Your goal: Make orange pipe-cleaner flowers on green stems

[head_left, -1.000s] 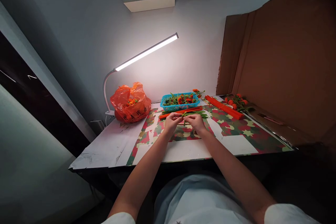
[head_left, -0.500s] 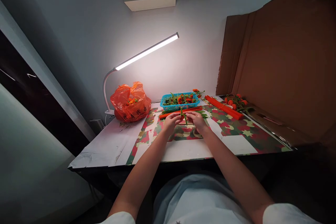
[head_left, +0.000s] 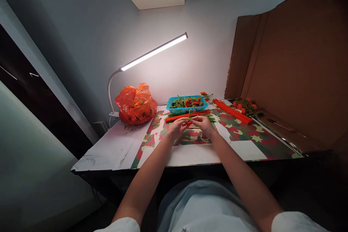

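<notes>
My left hand [head_left: 179, 127] and my right hand [head_left: 203, 124] meet over the middle of the camouflage-patterned table cover [head_left: 244, 134]. Both pinch a thin green stem [head_left: 189, 115] with a small orange-red bit at its lower end; the stem stands nearly upright between the fingertips. Just behind the hands lie loose green and orange stems [head_left: 187, 115] in a row. A blue basket [head_left: 186, 104] of orange flowers and green stems stands behind those.
An orange plastic bag [head_left: 136, 104] sits at the back left beside a lit white desk lamp [head_left: 152, 52]. A bundle of orange sticks [head_left: 231, 111] and several orange flowers [head_left: 244, 105] lie at the back right. A tall cardboard panel [head_left: 293, 61] walls off the right side.
The green stem has turned between my fingertips from lying low to standing nearly upright. Both hands stayed in about the same place.
</notes>
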Demonstrator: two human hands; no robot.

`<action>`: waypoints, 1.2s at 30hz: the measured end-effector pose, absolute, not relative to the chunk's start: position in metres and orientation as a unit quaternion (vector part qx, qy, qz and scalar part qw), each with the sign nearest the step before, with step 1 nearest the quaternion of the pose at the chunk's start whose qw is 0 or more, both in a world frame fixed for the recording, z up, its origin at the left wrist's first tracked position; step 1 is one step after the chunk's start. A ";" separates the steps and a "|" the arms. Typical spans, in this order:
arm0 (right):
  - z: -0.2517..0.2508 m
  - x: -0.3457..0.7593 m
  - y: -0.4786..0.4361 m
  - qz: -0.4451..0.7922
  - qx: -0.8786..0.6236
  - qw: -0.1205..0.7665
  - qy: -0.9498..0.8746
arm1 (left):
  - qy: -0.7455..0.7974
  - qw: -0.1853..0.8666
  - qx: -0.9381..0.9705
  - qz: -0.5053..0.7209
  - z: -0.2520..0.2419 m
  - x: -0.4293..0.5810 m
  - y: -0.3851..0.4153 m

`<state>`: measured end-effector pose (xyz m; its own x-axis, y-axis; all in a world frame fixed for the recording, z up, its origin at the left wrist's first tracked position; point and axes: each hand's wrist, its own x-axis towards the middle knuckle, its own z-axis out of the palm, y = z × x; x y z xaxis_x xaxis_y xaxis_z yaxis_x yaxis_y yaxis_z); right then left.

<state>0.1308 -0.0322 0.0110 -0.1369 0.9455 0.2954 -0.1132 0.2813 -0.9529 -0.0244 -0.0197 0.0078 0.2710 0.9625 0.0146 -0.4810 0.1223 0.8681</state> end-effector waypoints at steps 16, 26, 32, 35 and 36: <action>0.011 0.132 -0.032 0.500 -0.364 0.540 -0.571 | 0.292 0.658 0.442 0.535 0.004 -0.025 -0.022; 0.007 0.127 -0.030 0.363 -0.398 0.591 -0.600 | 0.327 0.602 0.475 0.553 0.008 -0.021 -0.025; 0.012 0.125 -0.037 0.277 -0.400 0.585 -0.649 | 0.326 0.593 0.467 0.569 0.006 -0.020 -0.023; 0.014 0.125 -0.040 0.236 -0.389 0.576 -0.680 | 0.335 0.591 0.460 0.572 0.005 -0.020 -0.022; 0.014 0.125 -0.040 0.222 -0.387 0.573 -0.688 | 0.337 0.591 0.462 0.570 0.005 -0.021 -0.022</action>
<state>0.1253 -0.0399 0.0137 -0.0448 0.7866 0.6158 0.2783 0.6018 -0.7486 -0.0206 -0.0223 0.0054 0.1239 0.9840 0.1280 -0.3622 -0.0752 0.9291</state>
